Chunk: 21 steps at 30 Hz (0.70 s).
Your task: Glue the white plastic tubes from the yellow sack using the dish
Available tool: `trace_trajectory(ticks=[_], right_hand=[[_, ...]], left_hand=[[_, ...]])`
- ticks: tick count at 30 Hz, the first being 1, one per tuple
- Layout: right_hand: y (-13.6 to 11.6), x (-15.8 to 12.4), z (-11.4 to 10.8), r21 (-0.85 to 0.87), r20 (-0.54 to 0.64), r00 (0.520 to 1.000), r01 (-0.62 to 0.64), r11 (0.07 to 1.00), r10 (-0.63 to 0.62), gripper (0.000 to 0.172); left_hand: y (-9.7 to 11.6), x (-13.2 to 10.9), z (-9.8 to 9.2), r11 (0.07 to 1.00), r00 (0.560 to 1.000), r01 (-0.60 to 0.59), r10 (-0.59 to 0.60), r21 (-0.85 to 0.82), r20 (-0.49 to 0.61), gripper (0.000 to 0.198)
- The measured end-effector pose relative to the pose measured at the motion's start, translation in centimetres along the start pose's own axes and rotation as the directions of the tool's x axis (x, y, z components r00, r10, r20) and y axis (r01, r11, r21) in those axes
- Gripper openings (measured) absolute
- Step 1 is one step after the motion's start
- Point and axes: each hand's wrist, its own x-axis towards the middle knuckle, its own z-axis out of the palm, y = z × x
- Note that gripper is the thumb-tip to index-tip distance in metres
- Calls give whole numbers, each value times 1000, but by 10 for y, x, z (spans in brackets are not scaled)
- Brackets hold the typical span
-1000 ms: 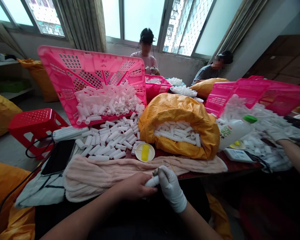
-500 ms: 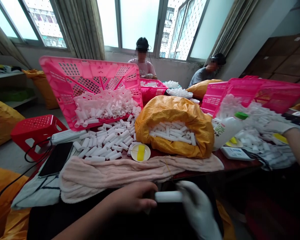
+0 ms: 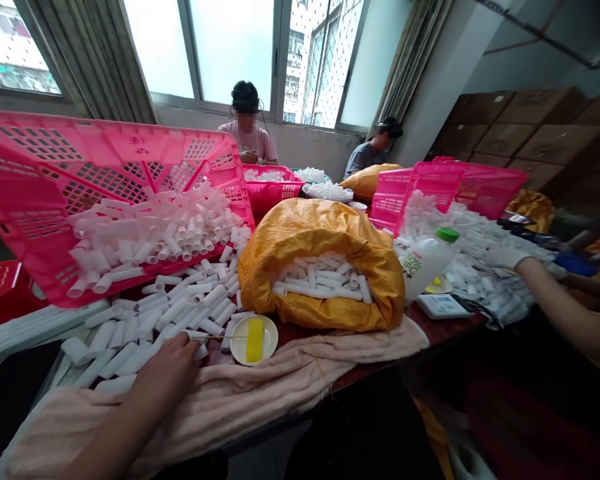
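**Left hand** (image 3: 167,365): bare, fingers closed narrowly together, tips pressed down among the tubes. Whether it grips one cannot be told. **Right hand**: out of view.

**White cylindrical tubes** (image 3: 130,357): loose and scattered, directly under and ahead of the left hand, a few touching its fingertips. Judged light, fairly stiff, smooth and apt to roll; best taken around the middle of the barrel with light pressure, as the thin walls may dent.

**Pale pink fleece towel** (image 3: 220,400): under the wrist, to the hand's right.

**Round cream plate** (image 3: 267,355): just right of the fingertips, bearing a **yellow sponge strip** (image 3: 255,340).

**Orange woven sack** (image 3: 320,230): beyond the plate, its mouth showing more tubes.

**Tilted pink plastic crate** (image 3: 105,147): ahead and left of the hand, tubes heaped against it.

**White bottle with green cap** (image 3: 425,263): far right of the hand.

**Co-worker's gloved hand** (image 3: 505,257): further right, on another tube heap.

**Two seated co-workers** (image 3: 245,133): farthest, by the windows.
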Motion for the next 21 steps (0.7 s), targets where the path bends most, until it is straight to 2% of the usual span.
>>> trace_trajectory(ticks=[3,4,6,8,9,12,15,17,19,21], right_hand=[[-29,29,16,125,85,996,25,992,-36,33],[-49,42,23,197,121,990,54,979,-79,32],[-99,71,39,353,163,955,177,919,-247,30],[-153,100,58,377,190,892,319,869,-410,28],[-177,113,68,305,231,860,380,873,-455,28],[-228,138,87,72,348,832,437,897,-433,16],[-245,136,82,57,349,830,445,893,-436,5],[-244,120,74,170,347,800,460,871,-490,8],[-241,94,74,416,404,732,386,823,-548,18],[-241,66,86,645,485,629,211,734,-608,26]], left_hand=[[-4,-11,2,958,984,77,-117,-275,-131,32],[-5,-16,6,927,975,91,-157,-364,-157,37],[-4,-22,16,896,979,58,-137,-440,-150,42],[1,-26,27,925,996,23,-56,-380,-74,39],[4,-26,30,947,999,26,-34,-321,-21,38],[13,-26,23,985,997,47,-35,-166,75,44],[21,-20,4,983,999,-44,42,-178,-12,38],[26,-11,-5,973,987,-117,91,-200,-134,30],[30,0,-6,978,975,-119,83,-171,-204,26],[31,11,-1,993,981,-46,25,-108,-192,22]])
